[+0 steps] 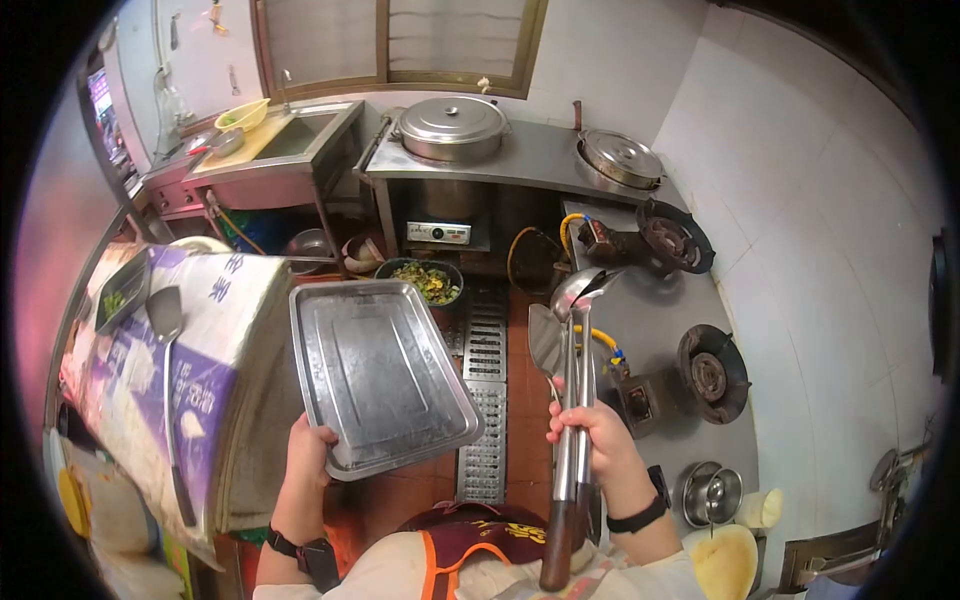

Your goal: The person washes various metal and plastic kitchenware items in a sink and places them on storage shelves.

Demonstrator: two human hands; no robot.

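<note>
My left hand (312, 452) grips the lower left corner of a rectangular metal tray (385, 370), thumb on its rim. The tray is tilted and holds nothing. My right hand (592, 437) is closed around the handles of several long metal utensils, held upright in a bundle. Among them are a ladle (577, 290) and a flat spatula (546, 338), heads up; a dark wooden handle end (562, 545) points down toward my apron. The tray and the utensils are apart.
Two burners (708, 375) sit on the right counter (650, 300), with metal bowls (712, 492) nearer me. Ahead are a lidded pot (452, 122), a sink (300, 135) and a tub of food scraps (428, 282). Another spatula (168, 400) lies on the covered stack at left.
</note>
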